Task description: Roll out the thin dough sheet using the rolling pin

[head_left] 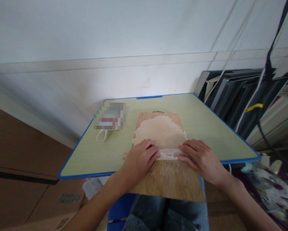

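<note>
Forearms were angled inward from the two lower corners of the view, so that both hands were brought together over the near part of a wooden board. A rolling pin, laid crosswise and whitened as if by flour, was held under them. By the left hand its left portion was covered; the fingers were bent and pointed inward across the pin, and the thumb was set lower, on the near side. By the right hand the other portion was covered, with the palm turned down, the back arched, and the fingers slanted inward over the top. Both hands were narrowed around the pin, and a short length of it was left exposed between the fingertips. How firmly it was gripped could not be told.

A thin, ragged-edged sheet of dough was spread over the far part of the board, just beyond the hands, and its sides were carried past the board's edges. A pale strip was seen along the near side of the pin; whether dough was wrapped around the pin could not be made out. The board was supported on a pale green, blue-edged table, its near end projected toward the lap. A blurred package was placed to the left, well apart from the hands.
</note>
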`<state>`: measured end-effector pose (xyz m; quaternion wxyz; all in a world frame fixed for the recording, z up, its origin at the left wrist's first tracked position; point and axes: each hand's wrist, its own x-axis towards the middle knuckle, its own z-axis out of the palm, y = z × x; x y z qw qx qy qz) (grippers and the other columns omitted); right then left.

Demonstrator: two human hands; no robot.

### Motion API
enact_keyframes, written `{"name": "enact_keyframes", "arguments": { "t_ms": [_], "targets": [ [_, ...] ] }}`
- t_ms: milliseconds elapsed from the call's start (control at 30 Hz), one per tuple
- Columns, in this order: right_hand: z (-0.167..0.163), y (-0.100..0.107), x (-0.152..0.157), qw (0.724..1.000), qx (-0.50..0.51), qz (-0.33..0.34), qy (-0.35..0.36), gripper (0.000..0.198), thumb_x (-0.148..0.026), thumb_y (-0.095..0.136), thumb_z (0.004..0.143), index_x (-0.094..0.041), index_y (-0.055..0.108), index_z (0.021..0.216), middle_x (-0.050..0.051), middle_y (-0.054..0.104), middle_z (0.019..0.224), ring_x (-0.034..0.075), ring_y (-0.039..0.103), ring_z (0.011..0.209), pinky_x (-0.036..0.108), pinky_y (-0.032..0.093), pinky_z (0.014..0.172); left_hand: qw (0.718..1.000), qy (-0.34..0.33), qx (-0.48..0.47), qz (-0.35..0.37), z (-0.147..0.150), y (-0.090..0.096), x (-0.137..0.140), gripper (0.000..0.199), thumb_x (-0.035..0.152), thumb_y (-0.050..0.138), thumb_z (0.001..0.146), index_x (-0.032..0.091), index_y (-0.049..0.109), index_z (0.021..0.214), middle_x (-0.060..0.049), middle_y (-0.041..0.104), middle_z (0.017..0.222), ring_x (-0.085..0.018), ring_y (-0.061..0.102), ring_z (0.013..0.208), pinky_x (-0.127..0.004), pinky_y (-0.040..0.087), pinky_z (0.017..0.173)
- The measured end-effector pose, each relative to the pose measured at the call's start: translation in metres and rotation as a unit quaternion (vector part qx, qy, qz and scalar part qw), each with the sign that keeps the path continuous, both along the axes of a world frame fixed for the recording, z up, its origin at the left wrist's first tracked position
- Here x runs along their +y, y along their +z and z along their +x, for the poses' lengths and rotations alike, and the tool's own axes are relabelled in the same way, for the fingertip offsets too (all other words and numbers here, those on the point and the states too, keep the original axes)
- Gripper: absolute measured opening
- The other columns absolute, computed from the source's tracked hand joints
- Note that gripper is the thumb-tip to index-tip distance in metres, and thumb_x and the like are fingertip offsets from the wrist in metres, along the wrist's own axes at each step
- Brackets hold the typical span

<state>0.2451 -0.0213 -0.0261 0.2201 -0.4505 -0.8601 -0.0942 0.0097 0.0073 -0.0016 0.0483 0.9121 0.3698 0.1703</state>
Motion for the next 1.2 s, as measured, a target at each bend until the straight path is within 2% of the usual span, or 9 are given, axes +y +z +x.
{"name": "enact_keyframes", "arguments": {
  "t_ms": [133,333,500,600,800,933,1033,1100,1200],
  "targets": [
    [-0.004,0.003,0.002,0.999,-0.035,0.003,-0.017,0.027,-0.029,0.037,0.094,-0.018,0.061,0.085,0.006,0.063,0.083,0.019,0.057,0.078,0.034,0.038,0.075,0.998,-0.004,0.058,0.035,0.003,0.001,0.004,0.022,0.021,0.041,0.093,0.015,0.062,0.097,-0.005,0.06,0.09,-0.019,0.056,0.083,-0.032,0.049,0.071],
    [-0.005,0.008,0.007,0.998,-0.052,-0.014,-0.014,0.025,-0.026,0.038,0.093,-0.018,0.059,0.083,0.005,0.059,0.081,0.018,0.055,0.076,0.032,0.038,0.072,0.988,-0.085,0.086,0.097,0.002,0.003,0.013,0.033,0.014,0.042,0.091,0.016,0.048,0.123,-0.009,0.058,0.11,-0.021,0.055,0.098,-0.034,0.05,0.082],
    [-0.005,0.008,0.012,0.999,-0.052,0.005,-0.006,0.025,-0.025,0.038,0.094,-0.017,0.061,0.094,0.006,0.062,0.085,0.018,0.057,0.077,0.032,0.041,0.071,0.974,-0.133,0.126,0.133,0.001,0.004,0.021,0.028,0.02,0.039,0.094,0.021,0.053,0.119,-0.008,0.057,0.114,-0.019,0.057,0.099,-0.033,0.05,0.081],
    [-0.006,0.008,0.011,0.998,-0.034,0.058,0.007,0.024,-0.023,0.04,0.093,-0.015,0.06,0.102,0.009,0.065,0.093,0.019,0.06,0.081,0.033,0.045,0.071,0.975,-0.135,0.115,0.136,0.003,0.003,0.026,0.027,0.023,0.038,0.096,0.022,0.056,0.115,-0.006,0.058,0.112,-0.018,0.058,0.096,-0.032,0.049,0.08],
    [-0.014,0.014,0.005,0.983,-0.053,0.161,0.076,0.028,-0.011,0.036,0.092,-0.012,0.064,0.096,0.01,0.069,0.089,0.017,0.063,0.082,0.03,0.052,0.073,0.98,-0.143,0.075,0.119,0.005,-0.001,0.029,0.024,0.018,0.044,0.093,0.017,0.06,0.11,-0.005,0.064,0.106,-0.019,0.061,0.095,-0.032,0.05,0.082],
    [-0.019,0.014,-0.001,0.983,-0.078,0.158,0.044,0.03,-0.009,0.036,0.09,-0.009,0.065,0.096,0.013,0.07,0.09,0.02,0.065,0.082,0.033,0.055,0.069,0.977,-0.149,0.074,0.134,0.006,-0.001,0.027,0.022,0.015,0.047,0.09,0.013,0.059,0.109,-0.005,0.067,0.106,-0.019,0.063,0.093,-0.032,0.051,0.083],
    [-0.023,0.01,-0.008,0.987,-0.07,0.145,0.016,0.028,-0.008,0.04,0.088,-0.006,0.064,0.103,0.016,0.069,0.097,0.023,0.065,0.09,0.037,0.056,0.076,0.977,-0.127,0.076,0.156,0.008,-0.001,0.019,0.022,0.012,0.045,0.091,0.01,0.059,0.108,-0.007,0.068,0.103,-0.018,0.064,0.092,-0.032,0.05,0.085],
    [-0.027,0.006,-0.012,0.99,-0.051,0.135,-0.004,0.027,-0.012,0.044,0.088,-0.002,0.061,0.107,0.018,0.068,0.103,0.025,0.064,0.096,0.037,0.055,0.081,0.976,-0.106,0.075,0.173,0.011,-0.002,0.012,0.024,0.011,0.042,0.091,0.007,0.058,0.108,-0.011,0.068,0.105,-0.019,0.063,0.096,-0.032,0.049,0.087],
    [-0.031,0.002,-0.015,0.992,-0.041,0.112,-0.032,0.036,-0.025,0.044,0.091,0.0,0.058,0.112,0.021,0.065,0.11,0.027,0.061,0.104,0.04,0.054,0.086,0.977,-0.077,0.073,0.183,0.015,-0.006,0.003,0.029,0.014,0.04,0.091,0.003,0.054,0.113,-0.016,0.064,0.113,-0.023,0.059,0.106,-0.035,0.046,0.092]
  ]
}}
